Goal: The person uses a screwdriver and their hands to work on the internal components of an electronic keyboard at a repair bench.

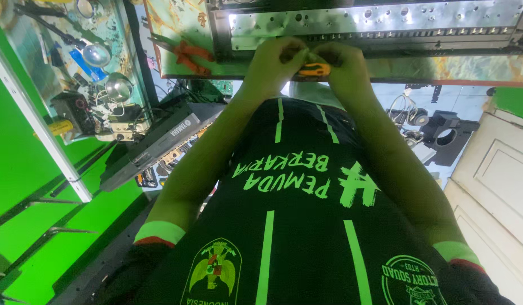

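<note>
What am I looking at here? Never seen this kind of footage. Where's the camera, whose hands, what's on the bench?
There is no machine here: a person wears one camera on the head, looking down past their own chest, so the dark shirt with green stripes fills the lower picture and the arms reach away toward the top.

The left hand and right hand meet at the near edge of a marbled workbench. Together they grip a small tool with an orange and black handle; its tip is hidden by the fingers.

Just beyond the hands lies a long metal chassis with rows of holes. Left of it, orange-handled pliers rest on the bench.

Further left, a shelf holds parts and wires, with an electronic keyboard leaning below it. A white door is at the right.
</note>
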